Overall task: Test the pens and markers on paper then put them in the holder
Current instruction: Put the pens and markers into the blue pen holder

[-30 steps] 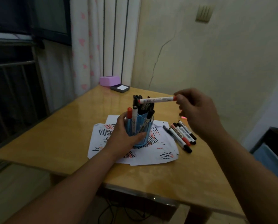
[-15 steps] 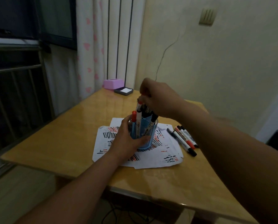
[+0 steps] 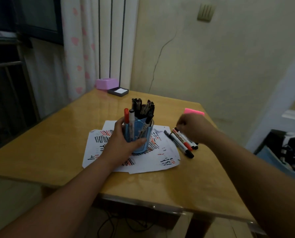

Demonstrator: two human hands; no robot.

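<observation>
A blue pen holder (image 3: 148, 134) stands on scribbled white paper (image 3: 153, 160) in the middle of the wooden table (image 3: 57, 152). My left hand (image 3: 121, 143) grips the holder from its left side. Several black pens (image 3: 143, 109), a red-capped marker (image 3: 126, 114) and a white marker (image 3: 131, 117) stick up from it. Several loose markers (image 3: 182, 143) lie side by side right of the paper. My right hand (image 3: 194, 127) is blurred and hovers over their far ends with fingers curled down; whether it holds one is unclear.
A pink block (image 3: 194, 111) lies just beyond my right hand. At the table's far corner sit a pink box (image 3: 106, 83) and a dark tray (image 3: 118, 91). A blue bin (image 3: 280, 160) stands right of the table. The wall is close behind.
My right hand dropped the red-tipped marker into the holder, then swung right and down to the loose markers. My left hand stayed on the holder.
</observation>
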